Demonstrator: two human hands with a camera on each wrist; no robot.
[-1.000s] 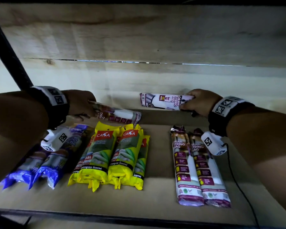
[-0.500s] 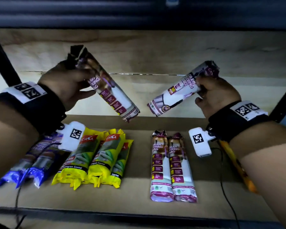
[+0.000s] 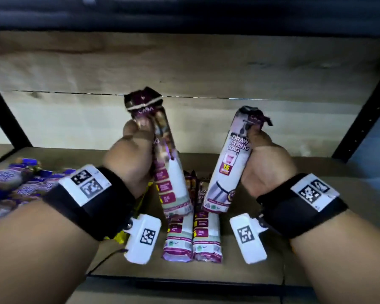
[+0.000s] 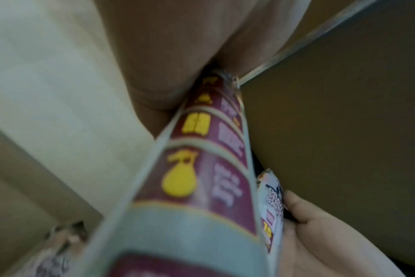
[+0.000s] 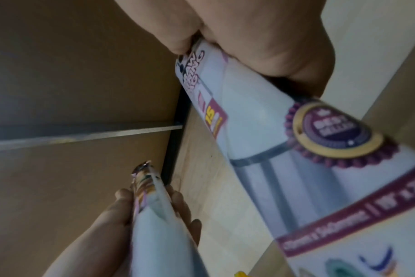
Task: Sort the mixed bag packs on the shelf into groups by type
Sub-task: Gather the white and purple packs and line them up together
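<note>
Drawstring packs [image 3: 170,172] in both hands [image 3: 130,159]

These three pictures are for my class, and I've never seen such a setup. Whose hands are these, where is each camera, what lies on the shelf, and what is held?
There is no machine: a person wears a camera on the head and one on each wrist. The head view looks down at both hands. The left hand grips one maroon pack and the right hand grips another. Each wrist view looks along its own pack. On the shelf lie two matching packs and blue packs at the left.
</note>
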